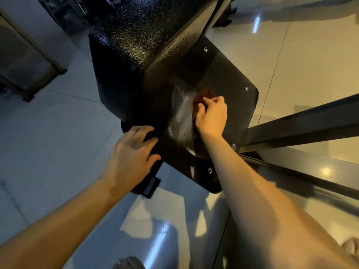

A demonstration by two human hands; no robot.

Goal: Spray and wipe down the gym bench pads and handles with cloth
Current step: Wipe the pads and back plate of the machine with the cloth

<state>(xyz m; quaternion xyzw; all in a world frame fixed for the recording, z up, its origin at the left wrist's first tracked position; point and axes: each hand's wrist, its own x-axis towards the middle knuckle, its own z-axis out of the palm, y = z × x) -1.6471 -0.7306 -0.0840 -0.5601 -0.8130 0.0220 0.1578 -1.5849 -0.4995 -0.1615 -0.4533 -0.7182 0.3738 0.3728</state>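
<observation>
Two bare forearms reach forward from below. Left hand (134, 152): fingers relaxed and spread, resting flat on the near-left edge of the black lower pad (178, 121). Right hand (211, 117): fingers curled, clamped on a reddish-brown cloth (202, 98) pressed against the pad beside a wet sheen. Textured black back pad (139, 35): rising just behind. Dark screwed panel (229, 74): right of the cloth. Metal frame bars (301, 123): far right. Pale tiled floor (58, 123): beneath.

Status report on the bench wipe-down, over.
Right hand grips cloth on black panel. Left hand rests on panel edge. Wet streak beside cloth. Path clear.
</observation>
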